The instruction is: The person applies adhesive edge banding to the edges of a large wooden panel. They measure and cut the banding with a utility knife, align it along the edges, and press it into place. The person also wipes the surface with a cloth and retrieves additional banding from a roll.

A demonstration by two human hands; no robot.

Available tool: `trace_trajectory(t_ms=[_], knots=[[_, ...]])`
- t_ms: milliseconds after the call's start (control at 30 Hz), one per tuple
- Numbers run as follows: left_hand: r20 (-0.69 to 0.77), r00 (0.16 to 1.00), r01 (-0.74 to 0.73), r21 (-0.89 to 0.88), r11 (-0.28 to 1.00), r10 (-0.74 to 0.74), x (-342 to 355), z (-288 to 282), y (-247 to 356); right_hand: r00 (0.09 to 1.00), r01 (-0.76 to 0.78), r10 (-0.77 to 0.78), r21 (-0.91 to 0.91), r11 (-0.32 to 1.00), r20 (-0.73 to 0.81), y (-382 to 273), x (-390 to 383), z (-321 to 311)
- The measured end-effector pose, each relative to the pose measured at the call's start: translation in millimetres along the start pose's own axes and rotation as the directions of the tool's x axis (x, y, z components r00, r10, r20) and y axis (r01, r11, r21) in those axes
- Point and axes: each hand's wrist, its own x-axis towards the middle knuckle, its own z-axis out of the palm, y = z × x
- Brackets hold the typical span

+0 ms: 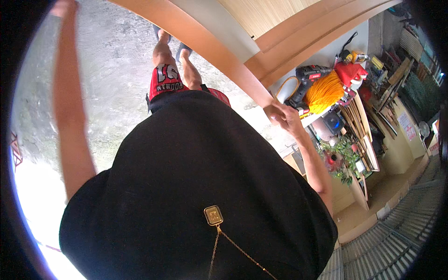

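Note:
My right hand (285,117) is closed at the near corner of a long brown wooden edge strip (210,44). Its fingers curl round the corner, and a thin light stick shows just above the knuckles. The strip borders a white surface (214,23) with a pale wood-grain panel (261,14) and a wide brown board (298,37) on it. Far out to the left, my left hand (64,8) is raised at the rim of the picture, blurred and partly cut off. Its fingers cannot be made out.
Beyond my right hand lie a black and red cordless drill (311,73), an orange coil of cord (325,93), a red tool (350,73) and a yellow tape measure (358,57). Timber strips (357,121) and a leafy plant (343,158) stand to the right. Grey concrete floor (116,56) spreads leftward.

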Motion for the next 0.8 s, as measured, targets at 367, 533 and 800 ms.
trace_trajectory(t_ms=[367, 533, 800], knots=[[0.915, 0.253, 0.955, -0.288, -0.070, -0.314, -350, -20, 169, 0.826, -0.407, 0.261, 0.210, 0.889, 0.499, 3, 18, -12], [0.864, 0.251, 0.960, -0.282, -0.006, -0.437, -351, -19, 172, 0.758, -0.600, 0.296, 0.445, 0.665, 0.581, 15, 16, -1], [0.769, 0.374, 0.917, -0.392, 0.080, -0.518, -357, -10, 181, 0.797, -0.561, 0.292, 0.466, 0.684, 0.529, 14, 17, 12]])
